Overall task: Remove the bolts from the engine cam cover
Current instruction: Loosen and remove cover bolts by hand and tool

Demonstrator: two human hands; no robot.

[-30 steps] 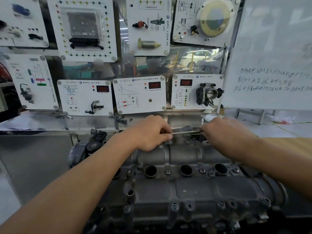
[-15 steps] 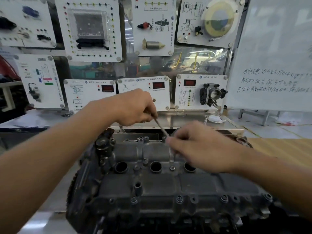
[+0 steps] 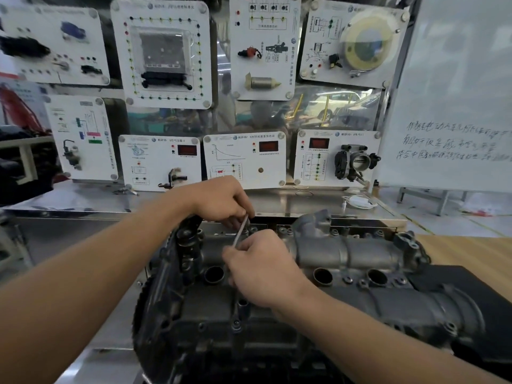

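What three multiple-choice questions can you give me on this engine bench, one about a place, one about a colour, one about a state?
1. Where is the whiteboard relative to the wall panels?
A. To their left
B. To their right
C. Below them

2. What colour are the small displays on the lower panels?
A. Red
B. Green
C. Blue

3. How is the thin metal tool held?
A. It lies loose by itself
B. By one hand alone
C. By both hands

Answers:
1. B: the whiteboard stands at the right edge, beside the panels.
2. A: each display window shows dark red.
3. C: the left hand grips the tool's upper end and the right hand its lower end, above the engine cover.
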